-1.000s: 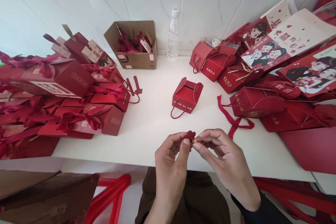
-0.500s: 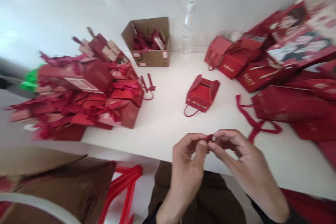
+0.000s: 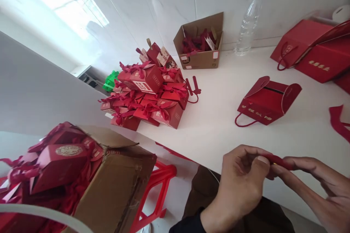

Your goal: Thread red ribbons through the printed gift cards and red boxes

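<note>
While left fingers (image 3: 261, 161) and right fingers (image 3: 300, 164) pinch a red piece (image 3: 280, 160), open tabletop (image 3: 207, 127) reaches the edge (image 3: 209, 165)

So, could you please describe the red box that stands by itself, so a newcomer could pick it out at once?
On the white table, find the gap between the pile of ribboned boxes and the boxes by the right edge. Just beyond the left hand sits the red box, with a dark slot between two rounded flaps. Unlike the piled boxes, it stands alone and unribboned.
</note>
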`<state>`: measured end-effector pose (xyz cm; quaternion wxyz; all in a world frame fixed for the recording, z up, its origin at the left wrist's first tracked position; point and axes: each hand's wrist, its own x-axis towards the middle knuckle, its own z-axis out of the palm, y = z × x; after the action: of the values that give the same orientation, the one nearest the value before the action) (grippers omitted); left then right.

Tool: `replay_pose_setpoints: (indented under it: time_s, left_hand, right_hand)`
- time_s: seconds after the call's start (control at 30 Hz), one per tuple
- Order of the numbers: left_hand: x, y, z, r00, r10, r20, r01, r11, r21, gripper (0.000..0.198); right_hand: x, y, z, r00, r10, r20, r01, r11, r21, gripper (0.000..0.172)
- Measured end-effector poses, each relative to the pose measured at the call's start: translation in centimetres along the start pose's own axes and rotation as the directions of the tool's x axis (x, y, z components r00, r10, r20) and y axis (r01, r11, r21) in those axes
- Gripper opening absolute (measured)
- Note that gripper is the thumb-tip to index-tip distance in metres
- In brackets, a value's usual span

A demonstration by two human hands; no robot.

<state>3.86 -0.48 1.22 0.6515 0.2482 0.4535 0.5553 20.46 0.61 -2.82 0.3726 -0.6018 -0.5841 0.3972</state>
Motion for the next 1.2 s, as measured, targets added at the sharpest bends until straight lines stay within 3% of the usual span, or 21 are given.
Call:
replay_pose_setpoints:
  time_s: [0.07,0.13,0.23,0.33,0.57,0.7,0.87,1.03,1.2]
  left_hand:
    - [0.1,-0.1,-0.2,1.000,-0.017,0.009,0.017,1.000,0.025,0.039]
    - [0.3,-0.2,-0.5,0.999,-0.036,0.010,0.035,0.997,0.070,0.038]
    - [0.3,0.1,-1.2,0.997,-0.076,0.019,0.074,0.993,0.089,0.039]
    - [0.4,0.5,-1.8,0.993,-0.108,0.040,0.104,0.991,0.087,0.037]
    - [0.4,1.3,-2.3,0.978,-0.191,0.086,0.175,0.971,0.162,0.029]
    - [0.3,1.2,-2.3,0.981,-0.172,0.092,0.158,0.977,0.144,0.024]
    - [0.3,0.8,-2.3,0.992,-0.051,0.115,0.031,0.986,0.163,0.016]
    - [0.1,0.8,-2.3,0.992,0.007,0.127,-0.031,0.983,0.183,0.010]
    - [-0.1,0.7,-2.7,0.991,-0.057,0.119,0.033,0.981,0.192,0.022]
  right_hand:
    - [-0.1,0.4,0.2,1.000,-0.031,0.000,0.031,0.996,-0.087,0.012]
    - [-0.1,0.0,0.3,0.995,-0.091,-0.029,0.086,0.986,-0.144,0.019]
    - [0.1,-2.2,0.5,0.979,-0.201,-0.045,0.192,0.970,-0.148,0.030]
    - [0.4,-4.1,0.6,0.963,-0.268,0.028,0.269,0.954,-0.130,0.026]
    - [-0.4,-4.4,0.2,0.964,-0.223,0.146,0.239,0.966,-0.104,0.011]
    - [-0.7,-4.3,0.0,0.954,-0.245,0.175,0.261,0.962,-0.077,0.008]
    - [-0.6,-4.1,0.2,0.949,-0.282,0.139,0.296,0.951,-0.090,0.005]
    - [-0.8,-4.2,0.3,0.967,-0.214,0.138,0.224,0.972,-0.064,0.011]
    - [-0.8,-4.7,0.2,0.982,-0.042,0.185,0.040,0.999,0.016,0.017]
